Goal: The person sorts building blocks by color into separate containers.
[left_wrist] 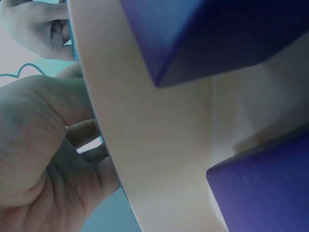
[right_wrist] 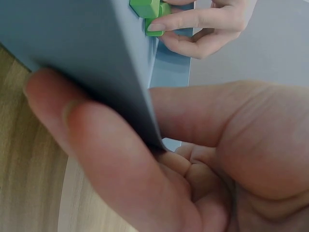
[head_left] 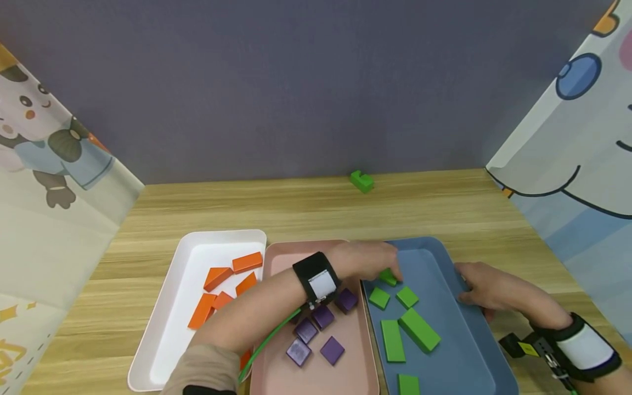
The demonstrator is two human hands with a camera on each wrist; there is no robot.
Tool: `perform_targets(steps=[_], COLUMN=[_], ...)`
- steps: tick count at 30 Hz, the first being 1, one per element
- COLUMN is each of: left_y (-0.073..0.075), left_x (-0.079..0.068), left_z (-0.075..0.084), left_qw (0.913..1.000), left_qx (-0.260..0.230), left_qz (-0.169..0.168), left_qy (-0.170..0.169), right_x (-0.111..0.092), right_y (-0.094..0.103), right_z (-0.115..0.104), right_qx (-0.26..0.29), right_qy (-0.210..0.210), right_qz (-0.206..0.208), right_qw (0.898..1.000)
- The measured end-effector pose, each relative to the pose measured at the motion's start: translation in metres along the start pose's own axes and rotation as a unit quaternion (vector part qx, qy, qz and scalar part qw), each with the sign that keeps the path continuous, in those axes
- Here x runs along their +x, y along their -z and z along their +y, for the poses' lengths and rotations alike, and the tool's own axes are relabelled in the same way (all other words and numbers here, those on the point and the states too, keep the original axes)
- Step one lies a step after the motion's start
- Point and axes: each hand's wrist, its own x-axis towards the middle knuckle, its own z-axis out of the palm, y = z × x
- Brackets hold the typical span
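Note:
My left hand (head_left: 367, 260) reaches across the pink tray to the far left part of the blue tray (head_left: 459, 340). Its thumb and fingers pinch a small green block (head_left: 388, 277), seen from the side in the right wrist view beside another green block (right_wrist: 145, 7). Several more green blocks (head_left: 419, 330) lie in the blue tray, some square, some long. On the tray's right side, my right hand (head_left: 486, 288) grips the rim, thumb inside and fingers (right_wrist: 111, 154) under the outer wall.
The pink tray (head_left: 355, 365) holds several purple blocks (head_left: 332, 351), large in the left wrist view. Further left, a white tray (head_left: 165, 340) contains several orange blocks (head_left: 247, 263). A notched green block (head_left: 362, 181) sits at the table's back edge, by the dark wall (head_left: 306, 93).

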Motion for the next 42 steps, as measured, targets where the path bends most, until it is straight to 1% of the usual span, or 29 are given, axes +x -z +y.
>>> perform_targets(steps=[3,5,9,10,12,15,18,19,21,22,24,25,27,29,32,36,42], left_y=[0.002,0.007,0.024,0.028,0.037,0.047,0.056,0.058,0.061,0.063,0.064,0.065,0.065,0.064,0.060,0.051,0.040], left_x=[-0.001,-0.004,-0.012,-0.013,-0.016,-0.018,-0.017,-0.016,-0.013,-0.012,-0.009,-0.009,-0.007,-0.006,-0.003,0.001,0.006], left_z=[-0.001,0.000,0.002,0.003,0.002,-0.004,-0.016,-0.022,-0.033,-0.040,-0.053,-0.059,-0.071,-0.081,-0.096,-0.112,-0.127], left_qw=[1.0000,0.9995,0.9979,0.9978,0.9981,0.9974,0.9926,0.9899,0.9832,0.9793,0.9713,0.9673,0.9595,0.9525,0.9448,0.9394,0.9396], left_qx=[-0.009,-0.028,-0.059,-0.059,-0.054,-0.041,-0.032,-0.026,-0.018,-0.010,0.006,0.013,0.025,0.021,0.011,-0.006,-0.049], left_qz=[0.002,0.002,0.006,0.009,0.022,0.059,0.117,0.139,0.179,0.197,0.221,0.227,0.232,0.232,0.229,0.214,0.162], left_qy=[0.002,0.012,0.026,0.028,0.020,0.003,0.003,0.008,0.029,0.045,0.087,0.112,0.157,0.196,0.234,0.268,0.297], right_x=[0.000,0.000,-0.002,-0.002,-0.003,-0.003,-0.004,-0.004,-0.004,-0.004,-0.004,-0.004,-0.004,-0.003,-0.003,-0.003,-0.004], right_y=[0.001,0.002,0.004,0.004,0.005,0.007,0.008,0.008,0.008,0.008,0.007,0.007,0.007,0.006,0.006,0.003,-0.004], right_z=[0.001,0.002,0.003,0.003,0.004,0.004,0.004,0.004,0.005,0.005,0.004,0.004,0.004,0.003,0.002,0.001,0.001], right_qx=[0.000,-0.001,-0.003,-0.003,-0.002,-0.001,0.000,0.001,0.005,0.006,0.009,0.009,0.006,0.003,0.007,0.016,0.023], right_qy=[0.001,0.002,0.004,0.005,0.004,0.001,0.001,0.000,0.001,0.001,0.001,0.002,0.005,0.005,0.011,0.019,0.019], right_qz=[0.000,0.001,0.004,0.005,0.007,0.009,0.010,0.011,0.011,0.012,0.015,0.016,0.017,0.019,0.018,0.015,0.014], right_qw=[1.000,1.000,1.000,1.000,1.000,1.000,1.000,1.000,1.000,1.000,1.000,1.000,1.000,1.000,1.000,1.000,0.999])
